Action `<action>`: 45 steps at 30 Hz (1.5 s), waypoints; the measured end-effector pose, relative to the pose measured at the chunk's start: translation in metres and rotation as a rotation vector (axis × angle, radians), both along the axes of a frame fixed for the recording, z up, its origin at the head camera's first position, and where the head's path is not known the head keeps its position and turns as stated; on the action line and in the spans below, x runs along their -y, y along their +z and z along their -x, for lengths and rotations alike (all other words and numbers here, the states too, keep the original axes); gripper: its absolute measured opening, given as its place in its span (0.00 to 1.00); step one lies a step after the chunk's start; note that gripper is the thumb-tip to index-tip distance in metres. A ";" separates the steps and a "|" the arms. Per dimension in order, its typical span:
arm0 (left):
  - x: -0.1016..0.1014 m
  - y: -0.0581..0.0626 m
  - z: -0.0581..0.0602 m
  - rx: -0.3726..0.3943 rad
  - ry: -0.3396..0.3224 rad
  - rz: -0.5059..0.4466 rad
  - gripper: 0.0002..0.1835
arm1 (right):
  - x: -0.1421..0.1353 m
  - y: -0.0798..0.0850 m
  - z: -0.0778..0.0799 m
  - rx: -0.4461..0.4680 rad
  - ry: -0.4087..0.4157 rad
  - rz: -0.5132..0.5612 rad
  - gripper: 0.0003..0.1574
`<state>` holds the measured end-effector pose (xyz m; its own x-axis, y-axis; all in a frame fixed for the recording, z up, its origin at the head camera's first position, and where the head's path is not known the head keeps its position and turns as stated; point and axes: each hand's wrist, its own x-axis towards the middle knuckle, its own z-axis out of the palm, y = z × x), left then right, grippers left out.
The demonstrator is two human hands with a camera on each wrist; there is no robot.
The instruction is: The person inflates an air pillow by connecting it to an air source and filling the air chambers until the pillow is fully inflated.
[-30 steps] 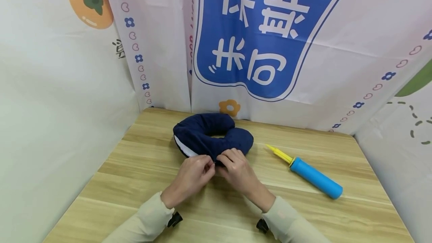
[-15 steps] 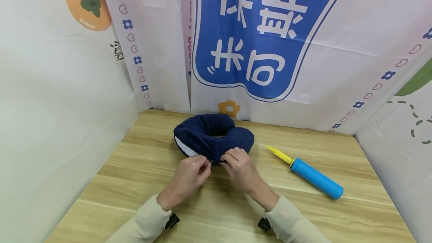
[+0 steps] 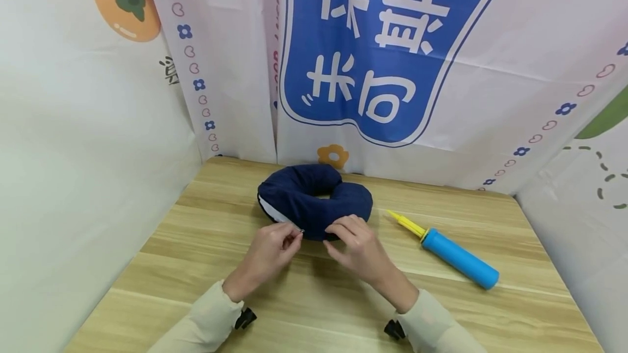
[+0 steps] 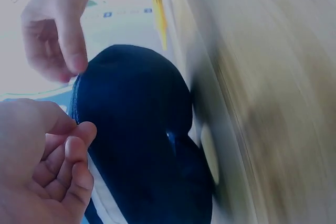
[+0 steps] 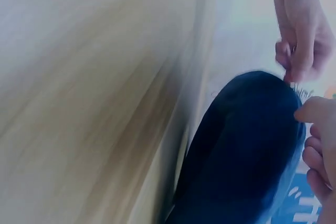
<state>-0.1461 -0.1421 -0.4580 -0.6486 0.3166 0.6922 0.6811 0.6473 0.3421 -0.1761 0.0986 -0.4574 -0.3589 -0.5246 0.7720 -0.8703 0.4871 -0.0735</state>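
Observation:
A navy U-shaped neck pillow (image 3: 319, 208) lies on the table, its zipped outer edge facing me. White material (image 3: 271, 210) shows through the unzipped stretch at its left. My left hand (image 3: 271, 247) pinches the small zipper pull (image 3: 302, 231) at the front edge; its fingertips partly cover the pull. Just to the right, my right hand (image 3: 357, 244) holds the pillow's edge between thumb and fingers. In the left wrist view, closed zipper teeth (image 4: 75, 98) run between the two hands, and the white gap (image 4: 107, 198) opens on the other side of the left hand.
A blue hand pump (image 3: 461, 257) with a yellow nozzle (image 3: 407, 223) lies on the wooden table (image 3: 314, 309) to the right of the pillow. Printed white cloth (image 3: 235, 70) hangs behind the table's far edge, and pale walls flank both sides.
My left hand has drawn the zipper pull leftward along the edge, and the white gap is shorter. My right hand has shifted slightly right; the pillow has moved a little right too.

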 end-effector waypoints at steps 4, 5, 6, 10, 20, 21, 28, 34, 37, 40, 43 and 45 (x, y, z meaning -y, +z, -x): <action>-0.007 0.000 0.001 -0.004 -0.025 0.009 0.10 | 0.006 0.003 0.000 -0.059 -0.023 -0.057 0.16; -0.008 -0.001 0.001 -0.009 -0.031 0.014 0.11 | 0.007 0.003 0.000 -0.069 -0.038 -0.070 0.14; -0.008 -0.002 0.001 -0.010 -0.034 0.018 0.11 | 0.007 0.003 0.001 -0.077 -0.052 -0.082 0.13; -0.008 -0.004 0.001 -0.043 -0.049 0.021 0.11 | 0.006 0.001 0.002 -0.084 -0.075 -0.109 0.10; 0.011 -0.012 0.009 -0.030 -0.077 -0.056 0.13 | -0.012 0.000 0.005 -0.061 -0.058 -0.095 0.10; 0.013 -0.012 0.011 -0.021 -0.074 -0.060 0.13 | -0.015 0.001 0.005 -0.050 -0.058 -0.090 0.10; 0.015 -0.010 0.017 0.048 -0.065 -0.080 0.13 | -0.018 0.010 0.000 -0.013 -0.077 -0.074 0.16; 0.004 -0.004 0.016 0.014 -0.110 -0.092 0.13 | 0.003 0.017 -0.001 -0.129 -0.049 -0.137 0.17; 0.001 -0.004 0.015 -0.029 -0.126 -0.071 0.13 | 0.007 0.015 0.000 -0.145 -0.080 -0.147 0.13; 0.000 -0.006 0.014 -0.064 -0.129 -0.062 0.14 | 0.004 0.012 0.002 -0.133 -0.089 -0.142 0.11; 0.005 -0.006 0.012 -0.074 -0.132 -0.083 0.14 | -0.001 0.013 0.003 -0.113 -0.076 -0.124 0.09; 0.011 -0.004 0.010 -0.076 -0.131 -0.097 0.14 | -0.006 0.015 0.003 -0.097 -0.067 -0.108 0.08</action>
